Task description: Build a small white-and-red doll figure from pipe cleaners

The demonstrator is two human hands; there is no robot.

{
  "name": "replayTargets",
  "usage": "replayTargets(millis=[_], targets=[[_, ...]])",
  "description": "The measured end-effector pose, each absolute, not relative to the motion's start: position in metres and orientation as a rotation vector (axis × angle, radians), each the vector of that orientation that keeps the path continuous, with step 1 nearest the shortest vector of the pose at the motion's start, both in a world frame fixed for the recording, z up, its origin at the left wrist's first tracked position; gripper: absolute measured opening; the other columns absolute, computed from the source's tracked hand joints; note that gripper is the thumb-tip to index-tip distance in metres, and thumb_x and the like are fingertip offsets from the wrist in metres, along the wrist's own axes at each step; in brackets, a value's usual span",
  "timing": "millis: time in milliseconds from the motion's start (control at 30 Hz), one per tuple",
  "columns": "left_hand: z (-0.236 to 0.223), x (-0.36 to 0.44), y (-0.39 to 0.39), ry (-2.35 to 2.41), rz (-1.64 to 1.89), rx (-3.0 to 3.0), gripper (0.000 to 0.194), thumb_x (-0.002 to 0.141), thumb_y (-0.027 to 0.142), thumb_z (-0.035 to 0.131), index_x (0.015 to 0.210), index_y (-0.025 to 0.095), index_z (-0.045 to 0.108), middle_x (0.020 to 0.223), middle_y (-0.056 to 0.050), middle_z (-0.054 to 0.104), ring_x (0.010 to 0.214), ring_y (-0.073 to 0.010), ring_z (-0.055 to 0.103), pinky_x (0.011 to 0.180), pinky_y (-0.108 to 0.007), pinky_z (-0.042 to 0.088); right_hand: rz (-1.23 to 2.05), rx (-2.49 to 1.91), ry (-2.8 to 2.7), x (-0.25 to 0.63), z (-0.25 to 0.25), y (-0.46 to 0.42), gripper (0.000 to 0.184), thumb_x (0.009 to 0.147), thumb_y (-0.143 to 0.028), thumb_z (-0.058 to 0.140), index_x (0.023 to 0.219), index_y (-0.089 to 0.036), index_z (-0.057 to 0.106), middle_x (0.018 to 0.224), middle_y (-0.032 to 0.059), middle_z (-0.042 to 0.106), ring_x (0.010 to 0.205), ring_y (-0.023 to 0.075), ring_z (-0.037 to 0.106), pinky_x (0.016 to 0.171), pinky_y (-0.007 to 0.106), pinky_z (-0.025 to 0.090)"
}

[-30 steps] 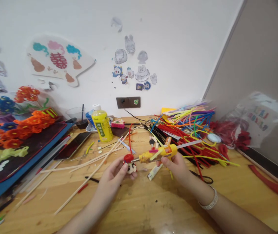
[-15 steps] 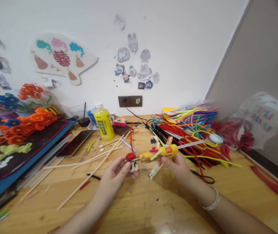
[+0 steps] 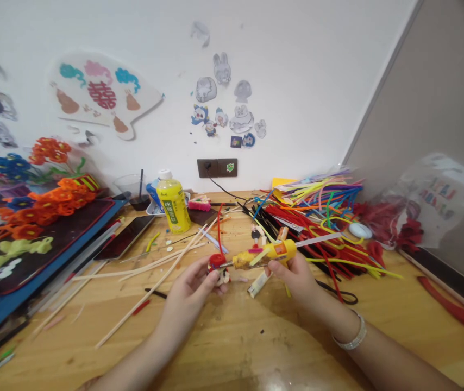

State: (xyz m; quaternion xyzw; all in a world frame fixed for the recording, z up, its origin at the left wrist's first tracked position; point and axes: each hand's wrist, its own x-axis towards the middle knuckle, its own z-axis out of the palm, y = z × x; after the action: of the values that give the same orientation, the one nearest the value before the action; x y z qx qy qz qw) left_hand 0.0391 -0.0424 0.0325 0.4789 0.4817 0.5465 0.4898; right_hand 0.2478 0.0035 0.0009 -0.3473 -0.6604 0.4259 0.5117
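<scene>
Moved: the left hand [image 3: 187, 296] and right hand [image 3: 295, 277] have drawn slightly closer, and the view has tipped a little, so the wall stickers sit higher than they did.

Left hand: closed in a pinch around a small red-capped figure [image 3: 217, 266], which it holds up in front of the palm, above the table.

Right hand: curled firmly around the grip of a yellow glue gun [image 3: 275, 252], held nearly level with its metal nozzle [image 3: 226, 265] pointing toward the left hand.

Things: the nozzle tip sits at the figure's red cap, though I cannot tell whether they touch. A white glue stick [image 3: 317, 238] projects from the gun's rear, away from the left hand. A red pipe cleaner [image 3: 219, 222] rises beyond the figure, and a small white tube [image 3: 258, 284] lies just below the gap between the hands.

Rest: loose wooden sticks [image 3: 154, 277] lie beyond and under the left hand, and a heap of colored pipe cleaners [image 3: 317, 228] lies beyond the right. A yellow plastic bottle [image 3: 174, 209] stands further out past the left hand.

Risk: if the gun is hot, the nozzle's closeness to the pinching fingers could cause a burn. A slip of either hand could knock the tiny figure loose, or drag the tip across the red cap.
</scene>
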Motion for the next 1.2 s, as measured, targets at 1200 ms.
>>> replayTargets(millis=[1200], targets=[[0.032,0.039,-0.041,1.271,1.286,1.213,0.036,0.065,0.038,0.065,0.090,0.013,0.059,0.064,0.001,0.063,0.054,-0.0157,0.063,0.055,-0.027,0.051,0.387,-0.802,-1.943,0.256,0.013,-0.004,0.027,0.082,-0.046,0.054,0.088,-0.023,0.068,0.082,0.0056,0.067,0.074,0.0216,0.062,0.067,0.036,0.049]])
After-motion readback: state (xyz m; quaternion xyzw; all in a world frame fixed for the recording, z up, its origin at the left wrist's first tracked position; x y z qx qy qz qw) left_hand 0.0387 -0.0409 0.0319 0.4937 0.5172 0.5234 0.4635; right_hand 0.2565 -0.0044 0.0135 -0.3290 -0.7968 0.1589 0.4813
